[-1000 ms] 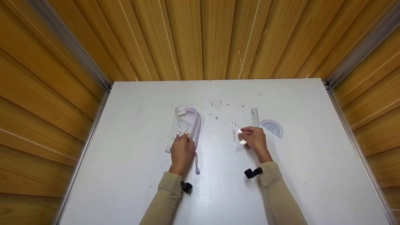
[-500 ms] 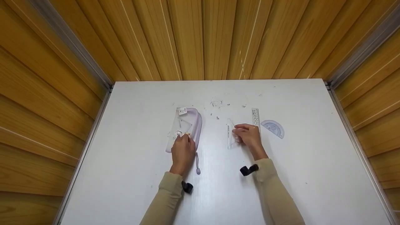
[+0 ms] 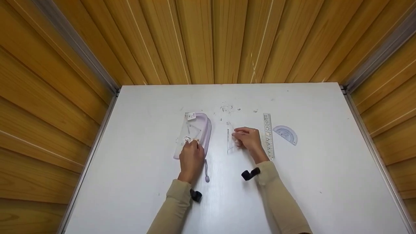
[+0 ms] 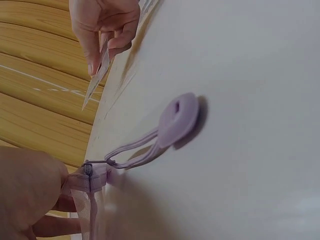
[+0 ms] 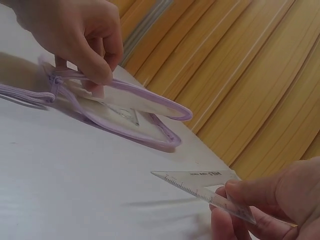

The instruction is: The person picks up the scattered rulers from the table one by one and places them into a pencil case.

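My left hand [image 3: 191, 159] pinches the upper edge of a clear pencil case [image 3: 182, 148] with lilac trim, lifting that side so its mouth gapes. Inside the case lies a clear set square [image 5: 131, 116], which also shows through the cover in the head view. A lilac zip pull [image 4: 177, 120] hangs on a cord from the near end and rests on the table. To the right, my right hand [image 3: 248, 139] holds a second clear triangular set square [image 5: 200, 185] between thumb and fingers, raised above the table and a short way from the case.
A clear stencil ruler [image 3: 268, 136] lies right of my right hand, with a blue-tinted protractor [image 3: 286, 134] beside it. Dark marks [image 3: 226, 108] dot the white table [image 3: 130, 146] toward the back. Wood-patterned panels [image 3: 195, 42] stand around it.
My right hand has carried the set square leftward, closer to the pencil case, uncovering more of the ruler. My left hand keeps its pinch on the case edge.
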A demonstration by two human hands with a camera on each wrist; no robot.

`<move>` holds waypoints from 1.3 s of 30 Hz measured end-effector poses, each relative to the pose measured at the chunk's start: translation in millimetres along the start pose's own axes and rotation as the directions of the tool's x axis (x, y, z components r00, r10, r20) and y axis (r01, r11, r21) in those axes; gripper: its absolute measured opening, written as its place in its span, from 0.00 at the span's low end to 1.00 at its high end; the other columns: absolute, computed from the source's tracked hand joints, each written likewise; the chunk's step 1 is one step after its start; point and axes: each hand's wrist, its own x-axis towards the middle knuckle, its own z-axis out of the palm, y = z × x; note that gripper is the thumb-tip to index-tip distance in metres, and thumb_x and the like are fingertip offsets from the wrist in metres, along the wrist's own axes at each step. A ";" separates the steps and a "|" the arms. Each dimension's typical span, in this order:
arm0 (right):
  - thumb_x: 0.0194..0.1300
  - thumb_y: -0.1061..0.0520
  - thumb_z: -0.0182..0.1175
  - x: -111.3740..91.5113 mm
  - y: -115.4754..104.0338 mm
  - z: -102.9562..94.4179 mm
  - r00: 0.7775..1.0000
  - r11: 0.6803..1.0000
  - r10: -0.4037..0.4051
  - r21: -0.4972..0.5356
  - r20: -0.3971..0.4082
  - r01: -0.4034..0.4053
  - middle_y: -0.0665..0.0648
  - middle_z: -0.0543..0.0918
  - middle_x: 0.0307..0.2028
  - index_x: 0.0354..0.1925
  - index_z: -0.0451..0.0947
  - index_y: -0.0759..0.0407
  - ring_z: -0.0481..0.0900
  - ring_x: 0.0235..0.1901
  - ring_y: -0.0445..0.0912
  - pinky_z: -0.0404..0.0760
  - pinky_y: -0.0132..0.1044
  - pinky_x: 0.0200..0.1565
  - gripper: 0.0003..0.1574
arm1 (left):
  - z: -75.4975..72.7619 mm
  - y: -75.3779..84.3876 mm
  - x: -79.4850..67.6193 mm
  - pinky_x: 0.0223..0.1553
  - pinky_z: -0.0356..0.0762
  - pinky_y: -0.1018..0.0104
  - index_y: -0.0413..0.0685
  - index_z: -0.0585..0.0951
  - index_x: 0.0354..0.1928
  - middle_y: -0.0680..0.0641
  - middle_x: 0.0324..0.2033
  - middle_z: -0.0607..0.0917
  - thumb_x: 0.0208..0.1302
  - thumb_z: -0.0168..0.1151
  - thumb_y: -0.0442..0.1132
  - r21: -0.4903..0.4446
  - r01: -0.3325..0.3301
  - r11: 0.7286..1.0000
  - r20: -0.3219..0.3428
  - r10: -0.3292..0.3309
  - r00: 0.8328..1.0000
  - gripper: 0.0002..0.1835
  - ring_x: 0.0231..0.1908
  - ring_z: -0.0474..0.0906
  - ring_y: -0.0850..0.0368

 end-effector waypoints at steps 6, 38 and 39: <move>0.58 0.60 0.69 6.4 -4.0 10.8 1.000 1.000 -0.023 0.006 0.020 0.023 0.62 0.87 0.36 0.47 0.83 0.62 0.83 0.26 0.48 0.82 0.36 0.29 0.18 | 0.4 0.2 -0.3 0.22 0.75 0.54 0.41 0.81 0.30 0.44 0.23 0.81 0.63 0.58 0.34 -0.005 0.011 1.000 -0.002 -0.011 1.000 0.06 0.22 0.77 0.50; 0.51 0.63 0.71 33.7 -17.9 100.3 0.996 1.000 -0.014 0.002 0.086 0.014 0.58 0.86 0.25 0.39 0.85 0.61 0.83 0.19 0.47 0.81 0.38 0.22 0.14 | 3.2 0.0 -1.6 0.25 0.76 0.49 0.42 0.79 0.32 0.43 0.25 0.83 0.61 0.58 0.35 0.023 -0.007 1.000 -0.017 0.007 1.000 0.04 0.26 0.80 0.43; 0.50 0.63 0.71 34.3 -18.3 102.1 0.996 1.000 -0.012 0.004 0.085 0.012 0.58 0.85 0.24 0.38 0.86 0.61 0.83 0.18 0.47 0.81 0.38 0.22 0.13 | 3.0 0.0 -1.4 0.25 0.76 0.49 0.42 0.79 0.31 0.43 0.25 0.82 0.61 0.58 0.35 0.026 -0.007 1.000 -0.017 0.008 1.000 0.04 0.26 0.80 0.43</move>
